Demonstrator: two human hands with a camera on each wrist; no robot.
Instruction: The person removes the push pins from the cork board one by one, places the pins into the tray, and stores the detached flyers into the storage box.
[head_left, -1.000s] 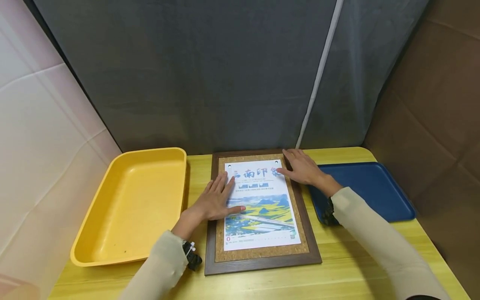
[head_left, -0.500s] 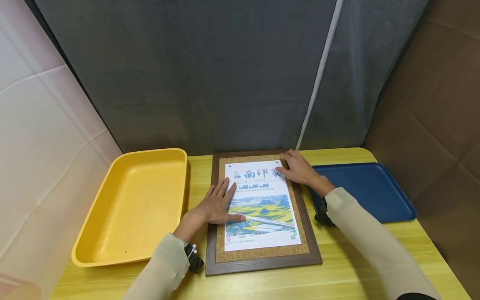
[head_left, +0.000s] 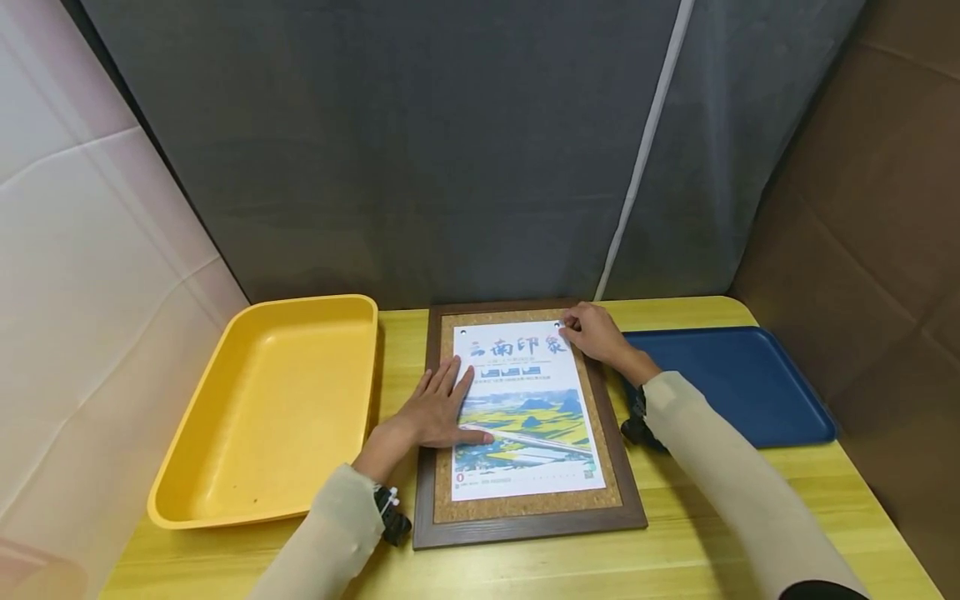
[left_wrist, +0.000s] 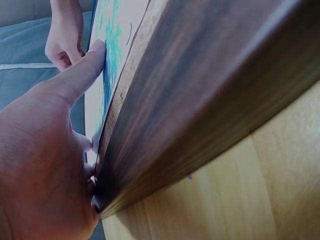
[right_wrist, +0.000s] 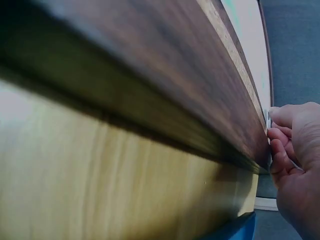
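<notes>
Right hand (head_left: 596, 333) has curled in from flat to the poster's far right corner; left hand (head_left: 438, 404) stays flat

The right fingertips bunch at the pin (head_left: 558, 325) there, but whether they pinch it is hard to make out; both wrist views show little beyond the blurred frame edge. The left hand lies open on the poster (head_left: 521, 408), which sits on the corkboard (head_left: 528, 517) mid-table (head_left: 675, 550), long axis running away from the person. The yellow bin (head_left: 262, 417) at left and blue tray (head_left: 742, 383) at right hold nothing

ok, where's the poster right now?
Head view: the poster lies flat on the cork board, mid-table between the yellow bin and blue tray.
</notes>
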